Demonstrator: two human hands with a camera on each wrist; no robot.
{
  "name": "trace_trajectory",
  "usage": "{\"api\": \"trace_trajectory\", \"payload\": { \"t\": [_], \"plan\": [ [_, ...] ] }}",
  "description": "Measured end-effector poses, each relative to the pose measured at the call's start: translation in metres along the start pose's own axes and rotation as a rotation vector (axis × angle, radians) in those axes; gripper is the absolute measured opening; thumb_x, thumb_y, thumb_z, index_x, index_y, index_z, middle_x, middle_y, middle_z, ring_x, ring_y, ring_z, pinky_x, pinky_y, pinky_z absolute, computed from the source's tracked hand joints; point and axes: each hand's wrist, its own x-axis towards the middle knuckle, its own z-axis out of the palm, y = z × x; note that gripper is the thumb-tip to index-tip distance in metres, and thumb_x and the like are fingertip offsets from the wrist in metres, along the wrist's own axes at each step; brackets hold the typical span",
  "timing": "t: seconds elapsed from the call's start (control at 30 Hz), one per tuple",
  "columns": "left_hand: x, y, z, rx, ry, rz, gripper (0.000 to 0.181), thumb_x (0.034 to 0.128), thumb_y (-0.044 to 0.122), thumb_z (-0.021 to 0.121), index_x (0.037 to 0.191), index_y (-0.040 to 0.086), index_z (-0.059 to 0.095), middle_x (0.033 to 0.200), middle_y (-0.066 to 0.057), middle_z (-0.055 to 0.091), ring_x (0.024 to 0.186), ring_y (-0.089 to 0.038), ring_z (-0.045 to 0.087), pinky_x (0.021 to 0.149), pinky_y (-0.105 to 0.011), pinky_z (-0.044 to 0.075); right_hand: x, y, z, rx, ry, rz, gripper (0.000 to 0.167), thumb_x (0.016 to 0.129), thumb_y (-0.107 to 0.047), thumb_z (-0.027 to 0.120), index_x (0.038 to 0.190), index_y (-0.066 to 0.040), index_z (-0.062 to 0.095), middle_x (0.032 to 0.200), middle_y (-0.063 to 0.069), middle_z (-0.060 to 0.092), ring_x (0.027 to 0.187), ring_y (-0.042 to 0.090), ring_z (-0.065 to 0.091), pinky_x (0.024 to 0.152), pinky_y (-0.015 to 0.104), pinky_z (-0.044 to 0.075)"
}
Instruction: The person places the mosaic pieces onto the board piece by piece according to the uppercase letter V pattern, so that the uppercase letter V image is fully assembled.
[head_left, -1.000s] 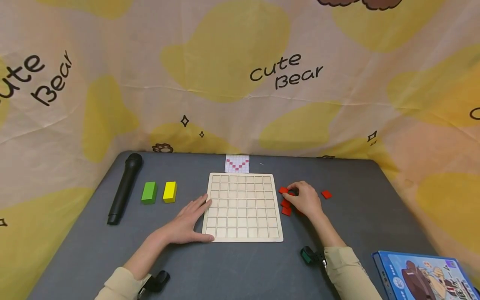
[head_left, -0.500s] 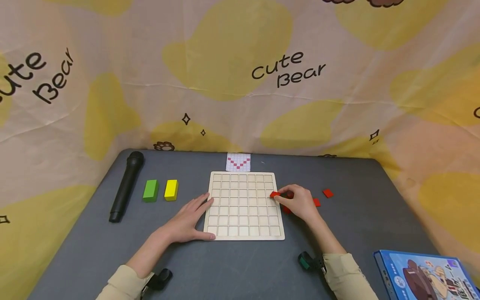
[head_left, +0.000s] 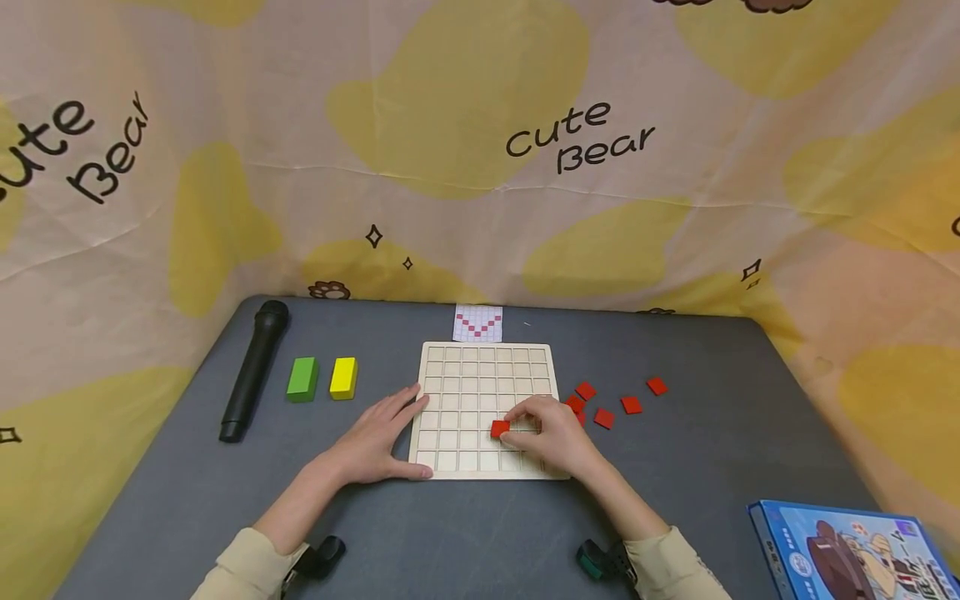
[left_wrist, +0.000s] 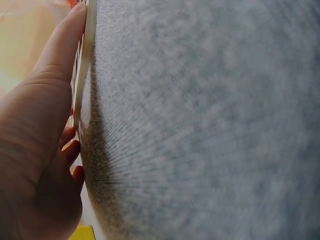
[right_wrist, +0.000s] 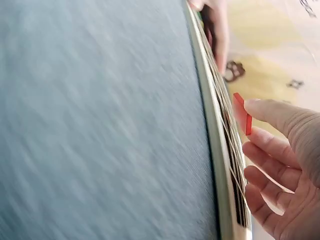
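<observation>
A square wooden grid board lies in the middle of the table. My right hand pinches a red square tile between thumb and fingertips, over the lower middle of the grid. In the right wrist view that tile is tilted and stands a little off the board. My left hand rests with spread fingers along the board's left edge, its thumb at the near left corner. Right of the board lie several loose red tiles, some partly hidden by my right hand.
Behind the board lies a small pattern card with pink squares in a V. At left stand a green block, a yellow block and a black microphone. A blue box sits at the near right.
My right hand has picked up a red tile from the pile and carried it left and nearer over the board. My left hand stays at the board's edge.
</observation>
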Motion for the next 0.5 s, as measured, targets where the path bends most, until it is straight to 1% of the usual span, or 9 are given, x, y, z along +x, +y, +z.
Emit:
{"api": "trace_trajectory", "payload": {
  "t": [0.07, 0.17, 0.3, 0.5],
  "plan": [
    [0.000, 0.000, 0.000, 0.006, 0.008, 0.000, 0.109, 0.0726, 0.072, 0.069, 0.153, 0.009, 0.031, 0.160, -0.014, 0.021, 0.144, -0.035, 0.022, 0.111, -0.058, 0.024, -0.001, -0.004, 0.004, -0.022, -0.020, -0.023, 0.018, 0.079, -0.026, 0.081, 0.094, -0.022, 0.074, 0.094, -0.010, 0.065, 0.087, 0.011, 0.053, 0.075, 0.029, 0.047],
    [0.000, 0.000, 0.000, 0.008, 0.014, -0.002, 0.109, 0.0724, 0.072, 0.069, 0.153, 0.009, 0.032, 0.160, -0.013, 0.021, 0.144, -0.035, 0.022, 0.111, -0.058, 0.024, -0.002, -0.007, 0.009, -0.051, -0.028, -0.059, 0.018, 0.079, -0.026, 0.081, 0.095, -0.021, 0.074, 0.094, -0.010, 0.065, 0.090, 0.009, 0.052, 0.078, 0.029, 0.047],
    [0.000, -0.001, 0.001, 0.003, 0.021, -0.001, 0.109, 0.0723, 0.072, 0.069, 0.153, 0.009, 0.032, 0.160, -0.013, 0.022, 0.145, -0.034, 0.022, 0.111, -0.059, 0.024, -0.003, -0.009, 0.012, -0.075, -0.032, -0.090, 0.019, 0.079, -0.024, 0.082, 0.095, -0.020, 0.073, 0.094, -0.010, 0.065, 0.088, 0.008, 0.051, 0.077, 0.028, 0.047],
    [-0.001, -0.002, 0.001, -0.001, 0.027, 0.003, 0.108, 0.0722, 0.071, 0.070, 0.153, 0.009, 0.033, 0.159, -0.013, 0.022, 0.144, -0.035, 0.022, 0.111, -0.058, 0.024, -0.003, -0.010, 0.013, -0.094, -0.032, -0.105, 0.019, 0.078, -0.025, 0.082, 0.095, -0.020, 0.073, 0.095, -0.011, 0.066, 0.088, 0.007, 0.050, 0.076, 0.027, 0.046]
  ]
}}
